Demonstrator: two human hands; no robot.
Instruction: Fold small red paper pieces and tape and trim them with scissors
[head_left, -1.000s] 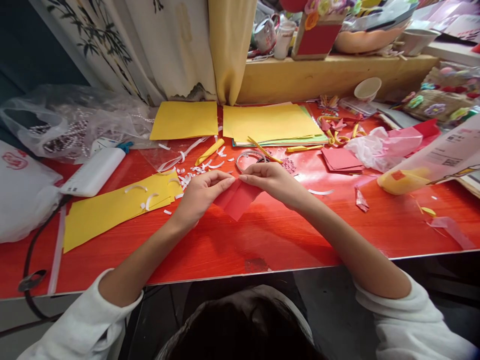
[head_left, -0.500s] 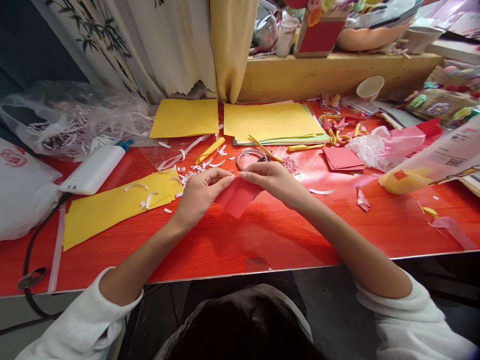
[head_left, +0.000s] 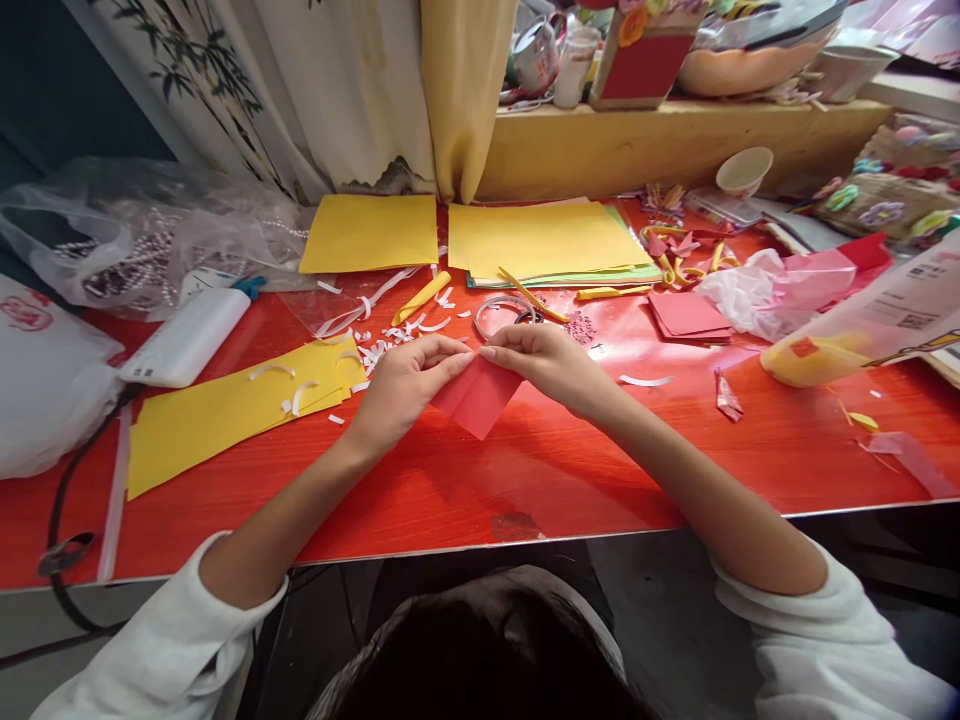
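By the desk's left edge stands a white plastic bag [head_left: 49, 385], with a white box-shaped device [head_left: 187, 340] just beside it; yellow paper strips [head_left: 225, 420] run slantwise from there toward the middle, and white paper scraps [head_left: 379, 350] lie scattered past their far end. Next comes the left hand [head_left: 401, 395], thumb and forefinger pinched on a red paper [head_left: 480, 400] near the middle of the desk [head_left: 442, 500], well in from its near edge. The paper lies between the two hands and spreads from their fingertips toward that edge, one corner pointing at it; a crease runs lengthwise down it, but fingers cover the top, so its long axis is unclear, as is whether it touches the desk. The right hand [head_left: 547, 365] pinches its upper part from the other side, thumb tips just apart, neither hand clearly nearer. Farther right, toward the far right corner, sits a stack of red paper squares [head_left: 686, 317].
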